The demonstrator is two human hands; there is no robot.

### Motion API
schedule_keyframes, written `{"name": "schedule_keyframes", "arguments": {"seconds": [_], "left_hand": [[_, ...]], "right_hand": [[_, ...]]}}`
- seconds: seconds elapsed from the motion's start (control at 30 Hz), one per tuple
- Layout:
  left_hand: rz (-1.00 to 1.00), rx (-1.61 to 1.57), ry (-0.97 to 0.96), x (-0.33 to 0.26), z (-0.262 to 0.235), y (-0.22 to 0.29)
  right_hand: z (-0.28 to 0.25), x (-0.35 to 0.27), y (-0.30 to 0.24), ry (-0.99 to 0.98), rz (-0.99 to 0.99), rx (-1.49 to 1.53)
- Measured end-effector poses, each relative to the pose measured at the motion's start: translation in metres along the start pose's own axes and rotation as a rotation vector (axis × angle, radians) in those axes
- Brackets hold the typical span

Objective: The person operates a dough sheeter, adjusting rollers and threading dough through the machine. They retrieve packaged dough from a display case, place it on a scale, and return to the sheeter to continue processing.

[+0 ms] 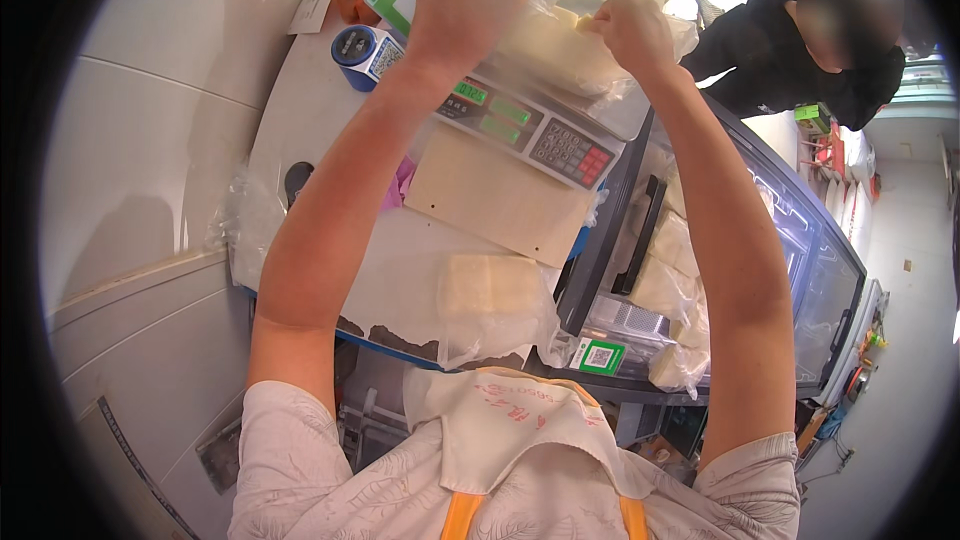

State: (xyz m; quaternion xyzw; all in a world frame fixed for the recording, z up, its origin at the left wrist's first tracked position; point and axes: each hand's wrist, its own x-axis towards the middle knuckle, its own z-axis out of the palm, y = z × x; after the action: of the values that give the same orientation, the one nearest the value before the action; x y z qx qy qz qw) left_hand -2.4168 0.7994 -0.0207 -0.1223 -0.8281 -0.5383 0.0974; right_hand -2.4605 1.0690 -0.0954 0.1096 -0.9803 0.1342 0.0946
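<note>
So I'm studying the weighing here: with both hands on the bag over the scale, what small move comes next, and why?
Probably let go of the clear plastic bag. The left hand and right hand both grip it on the electronic scale, so their pull likely skews the lit reading.

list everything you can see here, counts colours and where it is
clear bag of pale blocks: one, cream, on the scale pan, gripped by both hands
scale: one, grey with green display, centre counter
wooden board: one, tan, below the scale
wrapped pale block: one, cream, near counter edge
tape roll: one, blue, upper left counter
display case: one, glass, right
other person: one, black clothes, top right
left hand: on the bag's left side
right hand: on the bag's top
</note>
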Motion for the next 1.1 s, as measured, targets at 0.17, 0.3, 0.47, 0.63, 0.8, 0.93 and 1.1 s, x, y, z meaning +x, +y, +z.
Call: {"name": "schedule_keyframes", "arguments": {"seconds": [0.17,0.3,0.47,0.63,0.8,0.93,1.1], "left_hand": [[-0.001,0.004,0.008,0.000,0.004,0.005],[-0.016,-0.012,-0.013,-0.002,-0.003,0.001],[0.172,0.096,0.132,-0.050,-0.027,0.007],[-0.390,-0.109,-0.076,-0.181,-0.075,0.031],[-0.154,0.315,-0.187,-0.319,-0.077,0.080],[-0.055,0.430,-0.174,-0.376,-0.053,0.046],[-0.682,-0.484,-0.021,-0.368,-0.051,0.011]], "right_hand": [[0.000,-0.002,0.012,-0.009,-0.169,0.032],[-0.034,-0.003,0.005,-0.164,-0.166,0.111],[-0.119,-0.041,-0.009,-0.037,-0.209,0.107],[-0.198,-0.136,-0.141,0.270,0.161,0.404],[-0.221,-0.221,-0.125,-0.021,0.230,0.515],[-0.214,-0.282,-0.176,-0.290,0.212,0.516],[-0.183,-0.318,-0.223,-0.414,0.002,0.443]]}}
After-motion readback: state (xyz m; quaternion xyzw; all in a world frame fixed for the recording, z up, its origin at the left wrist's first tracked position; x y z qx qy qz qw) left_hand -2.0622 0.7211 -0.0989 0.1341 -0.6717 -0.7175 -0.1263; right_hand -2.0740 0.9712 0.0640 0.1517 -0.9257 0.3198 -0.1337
